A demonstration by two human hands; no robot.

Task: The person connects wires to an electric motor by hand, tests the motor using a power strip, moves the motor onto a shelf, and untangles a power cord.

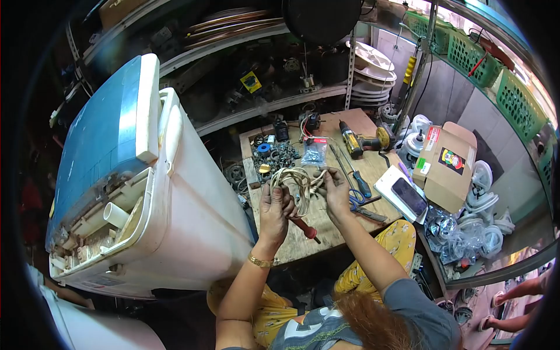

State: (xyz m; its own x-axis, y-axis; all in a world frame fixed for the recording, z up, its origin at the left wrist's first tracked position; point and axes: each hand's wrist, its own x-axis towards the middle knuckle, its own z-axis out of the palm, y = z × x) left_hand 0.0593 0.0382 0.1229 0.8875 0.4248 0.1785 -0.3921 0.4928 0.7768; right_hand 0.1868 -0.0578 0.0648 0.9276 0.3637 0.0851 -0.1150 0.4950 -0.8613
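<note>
A loose coil of cream-coloured cord (306, 201) hangs between my two hands above the wooden work table (274, 245). My left hand (275, 211) is closed around the left side of the coil. On the other side, my right hand (334, 195) pinches a bunched part of the cord. Below the coil, a red-handled tool (304, 228) with a dark tip slants past my left hand; whether it joins the cord I cannot tell. Blue-handled scissors (356, 199) and pliers (372, 216) lie beside my right hand.
A tall white appliance with a blue lid (108, 111) stands close on my left. The table bears small metal parts (279, 154), a cordless drill (364, 140) and a screwdriver (361, 184). At right are a phone (409, 196) and a cardboard box (446, 166). Another person's legs (513, 303) show lower right.
</note>
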